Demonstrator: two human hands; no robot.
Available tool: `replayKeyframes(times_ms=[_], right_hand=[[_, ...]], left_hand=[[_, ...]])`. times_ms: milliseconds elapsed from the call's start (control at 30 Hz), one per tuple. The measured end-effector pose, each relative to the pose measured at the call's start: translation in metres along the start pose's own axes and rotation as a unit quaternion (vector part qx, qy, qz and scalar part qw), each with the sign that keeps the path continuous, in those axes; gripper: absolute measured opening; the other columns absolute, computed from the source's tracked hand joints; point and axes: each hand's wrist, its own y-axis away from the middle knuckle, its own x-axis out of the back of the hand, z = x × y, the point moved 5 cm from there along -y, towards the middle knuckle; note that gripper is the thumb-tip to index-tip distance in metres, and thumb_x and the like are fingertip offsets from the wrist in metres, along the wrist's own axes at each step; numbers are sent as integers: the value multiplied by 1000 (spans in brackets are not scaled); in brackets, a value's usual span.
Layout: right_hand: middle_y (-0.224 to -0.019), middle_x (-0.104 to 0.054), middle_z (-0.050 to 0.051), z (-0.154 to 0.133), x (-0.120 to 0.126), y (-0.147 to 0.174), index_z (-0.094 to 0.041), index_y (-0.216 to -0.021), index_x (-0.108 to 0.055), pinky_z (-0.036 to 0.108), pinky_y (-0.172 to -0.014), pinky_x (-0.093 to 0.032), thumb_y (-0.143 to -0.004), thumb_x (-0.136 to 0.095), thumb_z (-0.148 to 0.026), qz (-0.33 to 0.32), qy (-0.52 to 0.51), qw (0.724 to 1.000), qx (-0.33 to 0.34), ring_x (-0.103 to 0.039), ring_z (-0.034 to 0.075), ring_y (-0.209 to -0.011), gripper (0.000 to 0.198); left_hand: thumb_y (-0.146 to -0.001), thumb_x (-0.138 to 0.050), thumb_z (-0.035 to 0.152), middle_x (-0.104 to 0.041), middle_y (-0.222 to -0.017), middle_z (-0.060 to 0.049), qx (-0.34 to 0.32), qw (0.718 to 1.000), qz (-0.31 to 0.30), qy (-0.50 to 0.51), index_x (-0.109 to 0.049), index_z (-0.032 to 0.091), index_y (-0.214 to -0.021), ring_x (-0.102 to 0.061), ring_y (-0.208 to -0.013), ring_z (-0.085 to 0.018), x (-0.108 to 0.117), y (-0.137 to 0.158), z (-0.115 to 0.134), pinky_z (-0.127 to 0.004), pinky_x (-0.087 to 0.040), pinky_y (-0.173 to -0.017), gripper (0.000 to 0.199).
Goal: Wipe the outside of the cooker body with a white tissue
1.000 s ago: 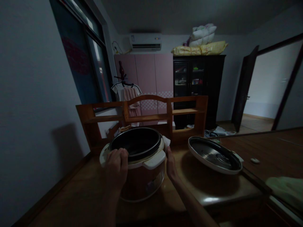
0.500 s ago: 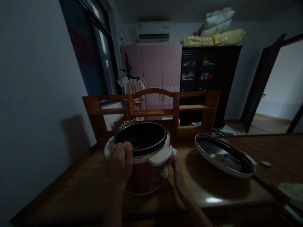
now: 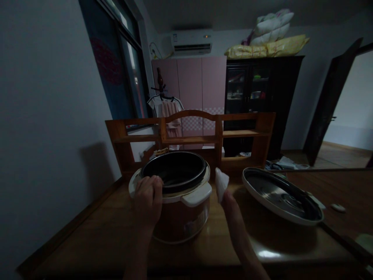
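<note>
On the wooden desktop stands a rice cooker [image 3: 189, 221] with a reddish-brown body and a pale rim. Inside it sits a dark inner pot [image 3: 175, 167], tilted and raised above the rim. My left hand [image 3: 148, 196] is closed over the front left edge of the cooker; its fingertips are partly hidden. To the right of the cooker, apart from it, my right hand [image 3: 231, 208] pinches a white tissue [image 3: 222, 183]. The cooker's lid [image 3: 279, 196] lies at the right with its metal inner side facing up.
A wooden shelf rack [image 3: 218, 130] rises along the back of the desktop [image 3: 116, 233]. The wall [image 3: 52, 136] closes off the left side. A small pale object [image 3: 338, 208] lies on the brown surface beyond the lid.
My right hand has moved right, away from the cooker's side, bringing the tissue into fuller view. My left hand keeps its place on the cooker. The view has shifted slightly.
</note>
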Motion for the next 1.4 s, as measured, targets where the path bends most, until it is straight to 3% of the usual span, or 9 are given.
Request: replayKeyframes(times_ms=[67,133,233,400,500,933,1067,1200,1400], right_hand=[[-150,-46,1,-22,-8,-1,-27,-141,-51,52,-121,-16,-96,-42,-58,-11,5,1000,14,-32,27,-145,55],[-148,-49,2,-39,-23,1,-26,-142,-49,52,-121,-15,-100,-32,-57,-70,25,997,24,-34,27,-144,55],[-148,-50,0,-50,-35,9,-29,-145,-45,51,-120,-20,-101,-25,-54,-112,99,985,82,-38,26,-142,54],[-153,-43,-3,-49,-33,25,-35,-151,-32,48,-115,-33,-103,-24,-38,-137,263,938,179,-39,25,-141,48],[-156,-37,-3,-54,-33,33,-34,-152,-30,52,-117,-30,-101,-32,-31,-149,318,908,228,-33,27,-145,51],[-155,-35,0,-68,-65,53,-29,-153,-28,54,-115,-36,-93,-52,-20,-216,346,842,352,-35,32,-143,64],[-155,-35,5,-66,-65,49,-24,-152,-31,49,-114,-41,-93,-51,-14,-215,370,805,411,-36,29,-143,63],[-147,-48,13,-61,-61,41,-13,-147,-40,46,-111,-46,-94,-45,-3,-199,390,739,513,-42,26,-140,54],[-142,-55,11,-71,-61,29,-11,-139,-51,42,-112,-45,-97,-46,-6,-219,402,680,573,-42,25,-140,42]], left_hand=[[-98,-34,25,-56,-74,-2,2,1000,-1,-6,-50,23,-74,-51,-78,-20,1,0,1,-38,-38,-83,29],[-98,-34,26,-56,-73,-2,2,1000,7,-9,-49,23,-73,-51,-78,-20,2,0,1,-37,-38,-82,29],[-98,-34,28,-56,-72,-1,1,1000,13,-5,-49,23,-72,-52,-77,-20,1,-1,1,-37,-39,-82,30],[-98,-35,28,-59,-75,-2,2,1000,19,0,-50,24,-73,-53,-80,-20,0,0,-1,-38,-39,-84,29],[-98,-35,26,-57,-73,-1,1,1000,16,-1,-50,24,-73,-53,-78,-20,0,1,-1,-38,-38,-83,29],[-99,-33,25,-56,-73,-1,14,1000,6,-3,-49,23,-73,-51,-78,-19,1,1,2,-36,-38,-79,30],[-99,-33,25,-56,-73,-1,9,1000,11,-4,-49,23,-73,-51,-79,-19,1,0,2,-36,-38,-80,30],[-99,-33,28,-56,-75,-1,15,1000,9,0,-50,23,-74,-52,-80,-19,-1,1,-1,-36,-38,-82,31],[-100,-33,28,-56,-76,-1,19,1000,2,7,-49,23,-75,-52,-82,-19,-1,2,-3,-36,-38,-82,30]])
